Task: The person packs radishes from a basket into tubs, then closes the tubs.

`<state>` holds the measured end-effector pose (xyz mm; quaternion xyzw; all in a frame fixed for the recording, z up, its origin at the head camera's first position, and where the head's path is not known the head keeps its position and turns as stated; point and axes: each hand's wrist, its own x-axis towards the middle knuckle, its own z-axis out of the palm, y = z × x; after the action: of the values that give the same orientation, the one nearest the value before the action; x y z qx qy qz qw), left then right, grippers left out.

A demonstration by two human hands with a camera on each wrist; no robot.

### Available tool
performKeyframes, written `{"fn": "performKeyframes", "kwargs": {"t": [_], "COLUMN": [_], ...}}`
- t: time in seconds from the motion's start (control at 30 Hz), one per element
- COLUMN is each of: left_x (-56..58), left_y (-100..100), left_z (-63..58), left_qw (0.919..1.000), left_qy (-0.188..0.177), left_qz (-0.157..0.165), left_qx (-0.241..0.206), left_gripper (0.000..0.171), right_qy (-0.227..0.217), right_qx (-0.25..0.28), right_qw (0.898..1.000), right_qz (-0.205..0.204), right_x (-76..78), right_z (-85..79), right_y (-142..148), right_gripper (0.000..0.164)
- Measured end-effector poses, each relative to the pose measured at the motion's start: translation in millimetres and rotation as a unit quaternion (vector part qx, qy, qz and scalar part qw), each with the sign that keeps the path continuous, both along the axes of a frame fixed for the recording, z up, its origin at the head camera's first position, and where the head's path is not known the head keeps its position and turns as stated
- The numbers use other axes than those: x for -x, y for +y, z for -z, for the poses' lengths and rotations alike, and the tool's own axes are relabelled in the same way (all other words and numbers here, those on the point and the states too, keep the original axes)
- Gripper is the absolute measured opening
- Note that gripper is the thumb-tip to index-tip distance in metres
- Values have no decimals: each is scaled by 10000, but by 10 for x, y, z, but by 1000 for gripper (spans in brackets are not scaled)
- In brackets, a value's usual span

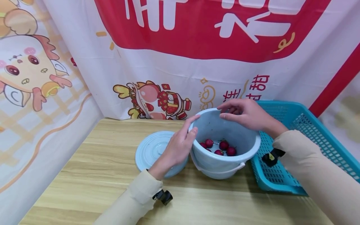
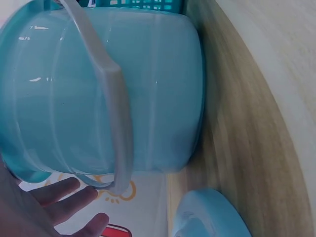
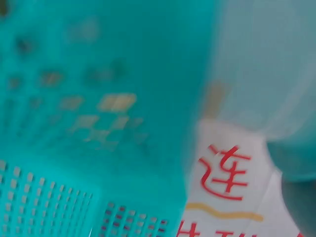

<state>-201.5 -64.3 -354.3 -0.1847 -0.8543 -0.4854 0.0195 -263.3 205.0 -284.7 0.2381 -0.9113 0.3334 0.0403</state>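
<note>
A pale blue bucket (image 1: 219,164) stands upright with its lid off, its white handle (image 1: 202,170) lowered across the front. Several small red radishes (image 1: 231,151) lie on its bottom. At the left rim, my left hand (image 1: 180,142) touches the bucket with the thumb near the edge; its other fingers (image 2: 57,197) are spread loosely in the left wrist view. Over the back right of the rim hangs my right hand (image 1: 247,114), its fingers loosely bent at the edge and its thumb over the opening. No radish shows in either hand.
The round blue lid (image 1: 152,150) lies on the wooden table (image 1: 92,175) left of the bucket. Close on the right stands a teal perforated basket (image 1: 298,109). A printed cloth (image 1: 157,68) hangs behind the table.
</note>
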Motion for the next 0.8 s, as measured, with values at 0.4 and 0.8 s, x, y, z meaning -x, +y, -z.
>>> {"fn": "performKeyframes", "kwargs": {"t": [0.4, 0.8], "left_x": [14, -22], "left_y": [-198, -730], "left_z": [-134, -300], "left_qw": [9975, 9750], "left_qy": [41, -1016], "left_qz": [-255, -858], "left_qx": [-659, -1777], "left_gripper": [51, 58], "right_qy": [-630, -676], "right_qx": [118, 127], "right_qw": [9978, 9970], "right_qz": [144, 360], "right_x": [-267, -523], "right_z": [-237, -393], "right_y": [-377, -1121], "right_gripper": [57, 67]}}
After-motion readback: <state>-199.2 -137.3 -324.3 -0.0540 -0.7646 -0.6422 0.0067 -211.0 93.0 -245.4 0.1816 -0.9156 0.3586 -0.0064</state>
